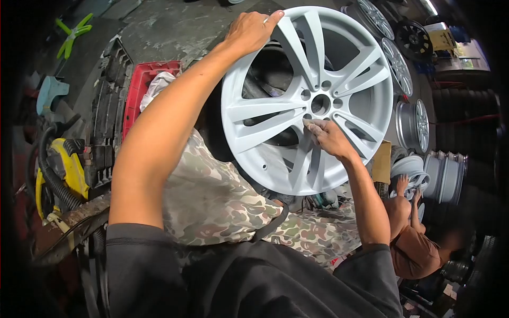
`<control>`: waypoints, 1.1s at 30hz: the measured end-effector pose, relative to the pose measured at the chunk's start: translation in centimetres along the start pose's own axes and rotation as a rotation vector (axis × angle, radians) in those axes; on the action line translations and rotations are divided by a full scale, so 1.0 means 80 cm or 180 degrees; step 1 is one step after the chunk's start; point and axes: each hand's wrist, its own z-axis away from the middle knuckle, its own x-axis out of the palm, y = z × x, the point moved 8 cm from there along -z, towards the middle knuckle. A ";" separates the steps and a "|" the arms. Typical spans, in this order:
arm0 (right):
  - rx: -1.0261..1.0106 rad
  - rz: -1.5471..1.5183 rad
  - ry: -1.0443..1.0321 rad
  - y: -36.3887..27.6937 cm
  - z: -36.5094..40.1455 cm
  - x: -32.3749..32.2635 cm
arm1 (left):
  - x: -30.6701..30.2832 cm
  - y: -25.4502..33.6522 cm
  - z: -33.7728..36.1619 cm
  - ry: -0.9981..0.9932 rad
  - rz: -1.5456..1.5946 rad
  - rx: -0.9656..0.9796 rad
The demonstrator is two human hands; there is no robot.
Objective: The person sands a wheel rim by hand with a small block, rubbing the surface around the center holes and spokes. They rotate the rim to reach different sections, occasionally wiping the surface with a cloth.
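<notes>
A large light-grey wheel rim with paired spokes and a round centre hole is held up in front of me, over my camouflage-clad lap. My left hand grips its upper left edge, the thumb lying on the outer lip and a ring on one finger. Near the hub, my right hand is closed, its dusty fingertips pressed at the bolt hole just below the centre hole. Whether those fingertips pinch something small is too hidden to tell.
A red crate with white cloth stands at the left, beside a yellow tool with black hoses. More rims line the right side. At the lower right a co-worker crouches with both hands at another rim.
</notes>
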 end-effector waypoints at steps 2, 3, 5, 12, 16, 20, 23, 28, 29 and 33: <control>0.0140 -0.0710 -0.0106 0.004 -0.006 0.019 | 0.001 0.001 0.002 0.0063 0.0041 0.0074; 0.0249 -0.0928 0.0001 0.018 -0.021 0.026 | -0.001 0.004 0.000 0.0166 0.0054 0.0150; 0.0466 -0.1343 0.0125 0.032 -0.038 0.035 | -0.002 0.003 -0.001 0.0165 -0.0016 0.0211; 0.0710 -0.2279 0.0529 0.010 0.004 0.043 | -0.004 0.006 0.000 0.0105 -0.0148 0.0209; 0.0757 -0.3828 0.0367 0.034 -0.033 0.063 | -0.009 0.010 0.006 0.0191 -0.0054 0.0184; 0.0758 -0.5030 0.0979 0.032 -0.007 0.072 | -0.008 0.002 0.003 -0.0029 -0.0133 -0.0017; 0.0798 -0.5016 0.1296 0.029 -0.031 0.082 | 0.002 0.012 0.001 -0.0053 -0.0149 0.0182; 0.0323 -0.2254 0.0750 0.043 -0.010 0.056 | -0.004 0.006 0.002 -0.0086 -0.0131 0.0123; -0.0541 -0.0438 0.1274 0.015 0.011 0.032 | -0.004 0.005 0.001 0.0043 -0.0105 0.0120; -0.0899 0.2121 0.1143 -0.019 0.051 0.017 | -0.003 0.005 0.001 0.0027 -0.0103 0.0150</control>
